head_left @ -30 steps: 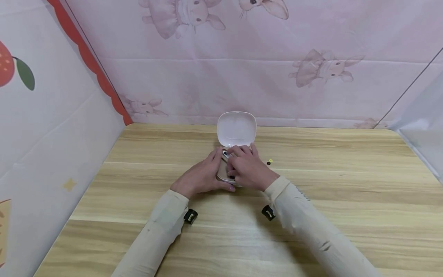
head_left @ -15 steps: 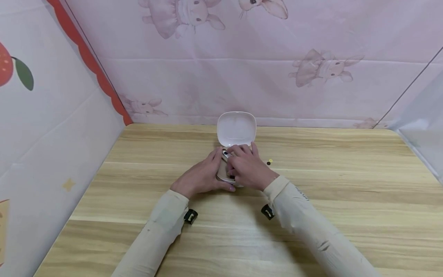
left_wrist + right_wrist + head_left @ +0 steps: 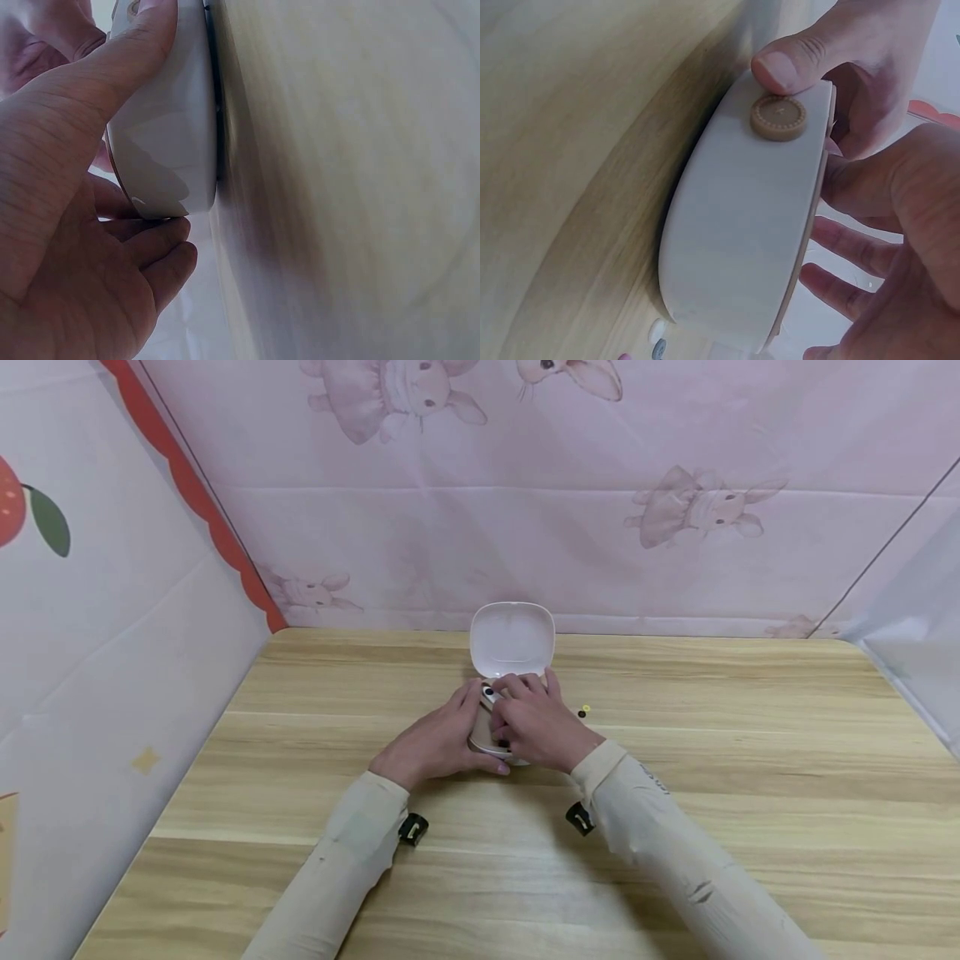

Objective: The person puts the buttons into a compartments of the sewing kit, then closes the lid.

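Note:
A white case (image 3: pixel 731 202) with a round brown knob (image 3: pixel 780 116) on its front sits on the table, its white lid (image 3: pixel 512 639) raised at the back. My left hand (image 3: pixel 442 735) grips the case from the left, thumb at the front beside the knob and fingers along the other side. Over the light brown interior (image 3: pixel 483 731) bends my right hand (image 3: pixel 536 722), its fingers reaching inside. By its index finger shows a small white piece with a dark round spot (image 3: pixel 488 691). I cannot tell whether the right fingers hold anything; the hand covers much of the interior.
Right of the case, a tiny yellow ring (image 3: pixel 587 708) and a small black round piece (image 3: pixel 582 714) lie on the wooden table (image 3: pixel 750 777). Small white (image 3: pixel 656 330) and grey (image 3: pixel 659 349) button-like pieces show in the right wrist view. A pink printed curtain (image 3: pixel 450 560) hangs behind the table.

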### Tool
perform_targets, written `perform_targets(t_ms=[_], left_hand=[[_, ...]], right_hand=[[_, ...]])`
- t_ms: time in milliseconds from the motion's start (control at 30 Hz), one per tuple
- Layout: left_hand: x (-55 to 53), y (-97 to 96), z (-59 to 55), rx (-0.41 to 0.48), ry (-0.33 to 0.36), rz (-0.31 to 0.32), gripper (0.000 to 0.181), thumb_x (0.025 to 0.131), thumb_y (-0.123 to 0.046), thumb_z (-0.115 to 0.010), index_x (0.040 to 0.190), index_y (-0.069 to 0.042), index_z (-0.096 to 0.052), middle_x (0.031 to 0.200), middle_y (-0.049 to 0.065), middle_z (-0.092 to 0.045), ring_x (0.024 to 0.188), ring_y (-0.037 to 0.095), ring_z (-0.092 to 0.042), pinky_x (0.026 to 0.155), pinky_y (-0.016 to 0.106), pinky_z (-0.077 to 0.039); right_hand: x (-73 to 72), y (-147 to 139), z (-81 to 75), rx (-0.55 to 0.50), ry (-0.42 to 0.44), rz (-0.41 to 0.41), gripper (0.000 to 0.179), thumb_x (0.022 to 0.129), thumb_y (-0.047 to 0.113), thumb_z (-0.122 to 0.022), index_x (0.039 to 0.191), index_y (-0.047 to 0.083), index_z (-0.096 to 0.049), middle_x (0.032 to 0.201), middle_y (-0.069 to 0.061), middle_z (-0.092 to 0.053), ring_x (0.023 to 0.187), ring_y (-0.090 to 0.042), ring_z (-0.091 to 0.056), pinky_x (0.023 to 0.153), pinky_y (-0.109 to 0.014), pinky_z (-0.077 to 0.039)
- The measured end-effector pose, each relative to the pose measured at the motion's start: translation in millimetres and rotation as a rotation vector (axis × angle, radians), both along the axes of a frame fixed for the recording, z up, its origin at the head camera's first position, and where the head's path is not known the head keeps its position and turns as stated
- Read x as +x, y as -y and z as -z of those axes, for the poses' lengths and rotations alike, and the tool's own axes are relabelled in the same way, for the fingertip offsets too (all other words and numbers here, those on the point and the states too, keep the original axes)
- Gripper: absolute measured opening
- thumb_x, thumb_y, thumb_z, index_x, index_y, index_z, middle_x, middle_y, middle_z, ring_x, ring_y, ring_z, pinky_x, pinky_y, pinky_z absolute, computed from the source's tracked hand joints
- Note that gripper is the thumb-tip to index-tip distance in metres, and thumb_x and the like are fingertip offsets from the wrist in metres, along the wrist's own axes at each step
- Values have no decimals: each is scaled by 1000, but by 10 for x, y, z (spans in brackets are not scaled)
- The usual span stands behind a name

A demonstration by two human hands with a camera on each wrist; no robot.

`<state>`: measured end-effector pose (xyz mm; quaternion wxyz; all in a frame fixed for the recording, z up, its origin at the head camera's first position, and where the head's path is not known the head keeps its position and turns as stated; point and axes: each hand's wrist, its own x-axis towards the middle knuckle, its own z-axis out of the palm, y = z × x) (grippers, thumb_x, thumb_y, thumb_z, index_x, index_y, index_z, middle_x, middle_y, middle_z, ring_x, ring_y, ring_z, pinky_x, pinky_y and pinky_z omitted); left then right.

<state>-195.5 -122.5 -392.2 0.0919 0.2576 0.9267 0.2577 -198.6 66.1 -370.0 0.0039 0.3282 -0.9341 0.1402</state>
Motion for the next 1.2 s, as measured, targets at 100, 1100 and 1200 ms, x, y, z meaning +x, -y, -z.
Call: perform_targets(t_ms=[100, 1100, 1200], left_hand=[[-1, 0, 0, 3, -3, 0, 128, 76, -58, -83, 164, -15, 0, 162, 5, -23, 140, 21, -40, 110, 41, -42], [5, 5, -31, 20, 31, -7, 125, 77, -58, -82, 163, -16, -2, 157, 4, -28, 136, 19, -42, 110, 39, -41], [2, 0, -30, 18, 42, -6, 129, 77, -58, -82, 164, -16, 3, 162, 5, -23, 142, 21, -36, 114, 41, -37]], right_hand=[[1, 0, -4, -2, 4, 3, 10, 85, 13, -81, 83, 19, -73, 138, -9, -54, 129, -39, -44, 110, -74, -14], [-79, -469, -182, -136, 8, 65, 7, 89, 8, -77, 85, 13, -73, 139, -19, -54, 131, -38, -43, 108, -56, -26], [-84, -599, -184, -136, 18, 105, 6, 88, 7, -76, 86, 12, -73, 142, -21, -52, 132, -42, -41, 110, -59, -23]])
